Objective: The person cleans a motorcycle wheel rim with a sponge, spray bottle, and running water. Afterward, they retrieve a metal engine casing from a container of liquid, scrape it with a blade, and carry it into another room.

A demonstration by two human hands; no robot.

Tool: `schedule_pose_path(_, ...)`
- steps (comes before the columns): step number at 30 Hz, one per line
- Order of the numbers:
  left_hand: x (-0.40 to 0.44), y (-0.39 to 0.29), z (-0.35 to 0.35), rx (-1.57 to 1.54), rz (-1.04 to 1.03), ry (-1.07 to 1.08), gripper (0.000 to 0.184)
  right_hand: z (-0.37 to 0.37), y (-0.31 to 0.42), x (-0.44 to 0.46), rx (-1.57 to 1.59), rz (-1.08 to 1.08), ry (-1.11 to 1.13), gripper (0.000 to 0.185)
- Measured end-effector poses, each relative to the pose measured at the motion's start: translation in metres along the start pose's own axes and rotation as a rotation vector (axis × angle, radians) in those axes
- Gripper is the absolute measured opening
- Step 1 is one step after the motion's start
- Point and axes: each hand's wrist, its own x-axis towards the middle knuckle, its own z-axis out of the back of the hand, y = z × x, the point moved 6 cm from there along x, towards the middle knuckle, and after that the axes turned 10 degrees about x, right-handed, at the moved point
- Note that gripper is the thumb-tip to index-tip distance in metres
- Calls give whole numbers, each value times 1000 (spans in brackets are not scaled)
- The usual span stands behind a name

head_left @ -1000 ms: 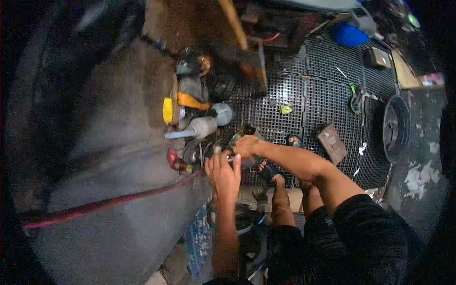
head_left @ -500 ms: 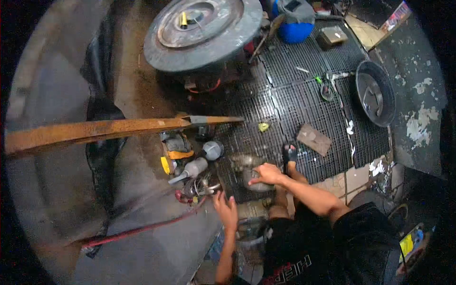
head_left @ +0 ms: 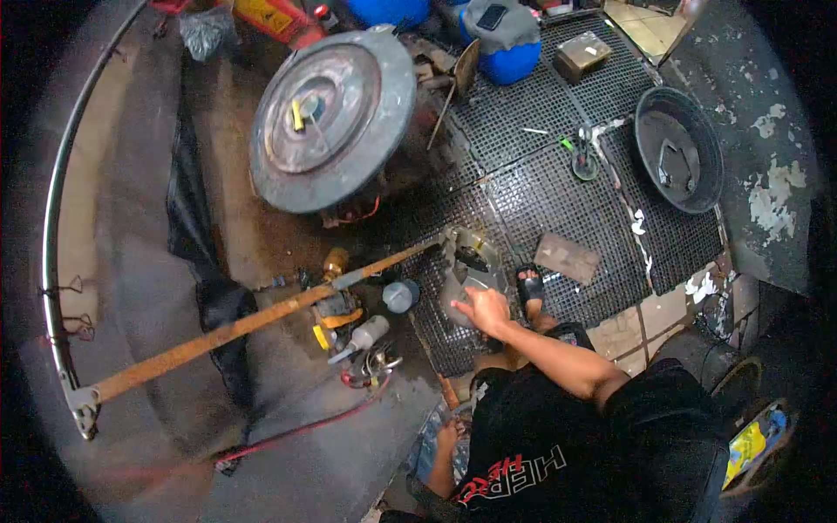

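Observation:
My right hand (head_left: 486, 309) lies over a grey metal housing (head_left: 472, 253) with a dark round opening, its thumb spread and its fingers bent against the near side. The housing stands low over the black grid mat, between my legs. Down by my left thigh, my left hand (head_left: 448, 432) has its fingers curled beside a blue patterned surface (head_left: 427, 444); what it holds, if anything, is hidden. Left of the housing are a grey cup (head_left: 401, 296), a grey plastic bottle (head_left: 370, 332) and a yellow-and-black tool (head_left: 336, 314).
A rusty flat bar (head_left: 218, 340) joined to a curved metal tube (head_left: 54, 218) crosses the left side. A big round metal turntable (head_left: 388, 96) stands ahead. On the mat (head_left: 558, 196) lie a brick-like block (head_left: 567, 258) and a black basin (head_left: 643, 161). A red hose (head_left: 305, 429) runs along the floor.
My left hand has drawn back from the bottle and tools to beside my thigh. My right hand remains at the housing. The view has shifted, showing more of the bar and tube.

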Motion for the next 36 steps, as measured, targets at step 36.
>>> schedule_pose_path(36, 166, -775, -372, 1156, -451, -66, 26, 513, -136, 388, 1381, -46, -1331, 25)
